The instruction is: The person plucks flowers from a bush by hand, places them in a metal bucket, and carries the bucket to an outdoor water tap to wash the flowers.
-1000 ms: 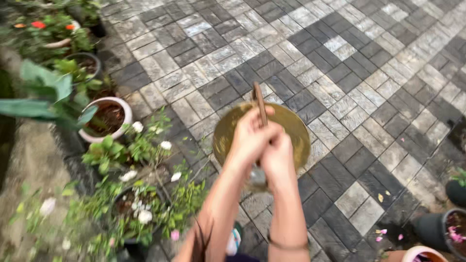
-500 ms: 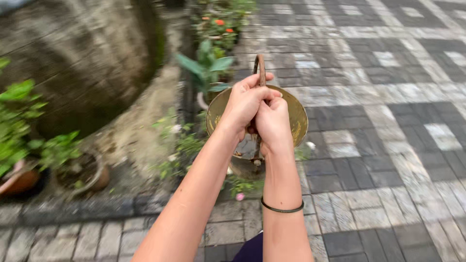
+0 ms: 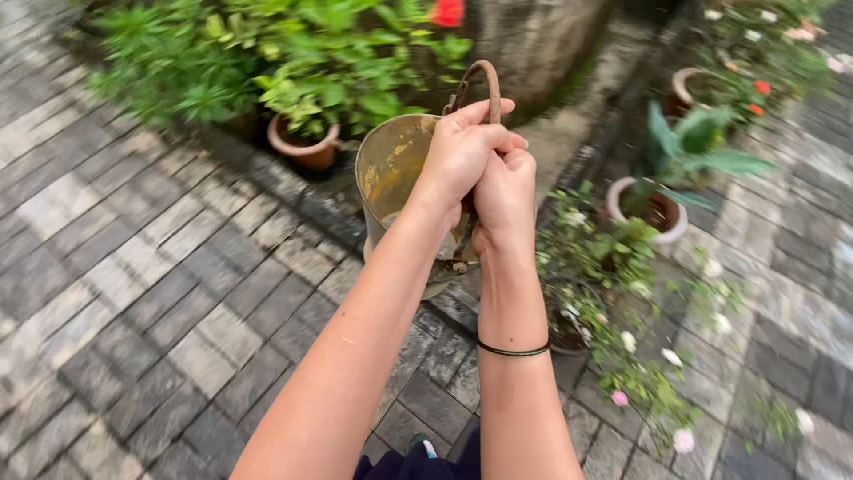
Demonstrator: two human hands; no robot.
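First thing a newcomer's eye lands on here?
Dead centre: both hands, left hand and right hand, clasped round the rusty handle of a brass-coloured metal bucket held over grey paving. Next, the leafy potted plants behind it, top left, and the flowering pots at right.

Two bare forearms rise from the bottom centre of the frame; no sleeves in view. Left hand [image 3: 462,156] and right hand [image 3: 506,200] without gloves or rings. A thin dark band [image 3: 513,351] circles the right wrist. Dark blue clothing [image 3: 418,464] shows at the bottom edge, between the arms.
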